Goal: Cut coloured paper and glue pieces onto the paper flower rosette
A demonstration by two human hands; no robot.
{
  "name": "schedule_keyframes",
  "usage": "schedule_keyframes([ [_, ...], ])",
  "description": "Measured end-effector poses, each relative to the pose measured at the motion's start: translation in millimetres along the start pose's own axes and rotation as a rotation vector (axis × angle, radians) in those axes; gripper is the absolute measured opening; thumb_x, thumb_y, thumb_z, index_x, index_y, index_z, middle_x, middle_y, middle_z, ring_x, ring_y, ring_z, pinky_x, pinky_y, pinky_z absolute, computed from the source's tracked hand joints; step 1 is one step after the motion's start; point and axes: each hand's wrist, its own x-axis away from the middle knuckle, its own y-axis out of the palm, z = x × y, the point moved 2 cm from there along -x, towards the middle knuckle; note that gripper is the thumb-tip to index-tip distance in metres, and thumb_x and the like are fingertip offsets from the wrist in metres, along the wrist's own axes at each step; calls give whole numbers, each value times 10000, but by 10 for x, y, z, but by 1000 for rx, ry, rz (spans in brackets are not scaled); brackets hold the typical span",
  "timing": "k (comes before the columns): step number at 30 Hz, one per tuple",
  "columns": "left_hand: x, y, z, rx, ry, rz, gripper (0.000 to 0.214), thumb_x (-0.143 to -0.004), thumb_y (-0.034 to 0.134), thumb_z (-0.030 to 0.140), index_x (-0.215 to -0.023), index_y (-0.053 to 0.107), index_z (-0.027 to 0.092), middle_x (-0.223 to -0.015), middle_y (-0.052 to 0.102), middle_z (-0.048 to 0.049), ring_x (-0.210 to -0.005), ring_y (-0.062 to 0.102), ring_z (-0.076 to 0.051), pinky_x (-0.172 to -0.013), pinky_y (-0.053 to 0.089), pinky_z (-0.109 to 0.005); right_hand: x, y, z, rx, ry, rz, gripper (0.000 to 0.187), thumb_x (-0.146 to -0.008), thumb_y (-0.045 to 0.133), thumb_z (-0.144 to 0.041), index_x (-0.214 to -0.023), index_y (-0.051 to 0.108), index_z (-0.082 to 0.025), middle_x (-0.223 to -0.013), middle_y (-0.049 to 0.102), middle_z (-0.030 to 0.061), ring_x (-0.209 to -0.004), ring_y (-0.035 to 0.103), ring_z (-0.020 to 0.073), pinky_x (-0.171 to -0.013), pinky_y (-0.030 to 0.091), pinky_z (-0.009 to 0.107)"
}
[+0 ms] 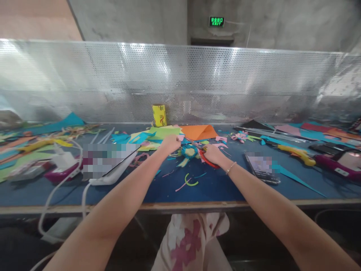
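Here the left hand [170,143] pinches a small pink paper piece [182,137] at the middle of the tabletop [160,190]; the right hand [213,154] grips the red-handled scissors [208,160], blades pointing left toward that piece, though whether they touch it I cannot tell. A blue paper flower [188,152] lies just nearer; an orange sheet [199,131] spreads on the far side; a phone [259,167] rests to the right.

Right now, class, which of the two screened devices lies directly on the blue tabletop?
The smartphone right of the right hand: it lies straight on the tabletop, whereas the larger device, left of the left hand, rests on a white base.
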Motion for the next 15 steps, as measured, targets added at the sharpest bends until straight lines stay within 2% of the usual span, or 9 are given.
schedule_keyframes([
  [2, -2, -36, -2, -16, -24, 6, 251, -680, 425, 216, -508, 591, 137, -517, 563, -82, -590, 546, -207, -587, 378, -295, -6, -65, 16, -120, -19, 26, 171, -670, 571, -248, -799, 576, -137, -749, 632, 78, -662, 577, 168, -587, 392, 237],
  [4, 23, -50, 51, 67, -15, -15, 273, -708, 432, 286, -572, 622, 143, -530, 571, -53, -575, 543, -184, -567, 379, -275, -12, -121, 44, -292, 4, 65, 273, -631, 614, -248, -867, 546, -128, -722, 612, 53, -597, 553, 138, -559, 403, 235],
  [6, 86, -45, 169, 274, 44, -70, 290, -711, 461, 380, -694, 651, 162, -601, 603, -26, -579, 543, -155, -550, 385, -249, -18, -147, 63, -499, 29, 84, 389, -589, 654, -247, -923, 495, -126, -696, 585, 23, -533, 517, 103, -522, 408, 228],
  [9, 227, -12, 398, 580, 157, -213, 303, -660, 549, 427, -797, 645, 175, -703, 628, -20, -573, 531, -114, -531, 397, -224, -28, -131, 48, -751, -26, 62, 420, -555, 681, -255, -894, 460, -143, -648, 534, -24, -490, 477, 68, -483, 400, 206],
  [12, 337, 31, 550, 822, 170, -301, 234, -596, 643, 364, -708, 621, 160, -656, 612, -20, -564, 533, -100, -552, 426, -230, -37, -91, 26, -810, -83, 55, 426, -527, 696, -245, -862, 450, -153, -629, 508, -42, -505, 479, 66, -487, 405, 201],
  [15, 373, 70, 585, 1001, 116, -335, 192, -543, 698, 285, -645, 597, 158, -597, 602, -19, -563, 555, -108, -588, 454, -261, -35, -77, 14, -781, -102, 53, 424, -529, 689, -208, -873, 446, -157, -654, 519, -34, -534, 497, 75, -523, 426, 214],
])
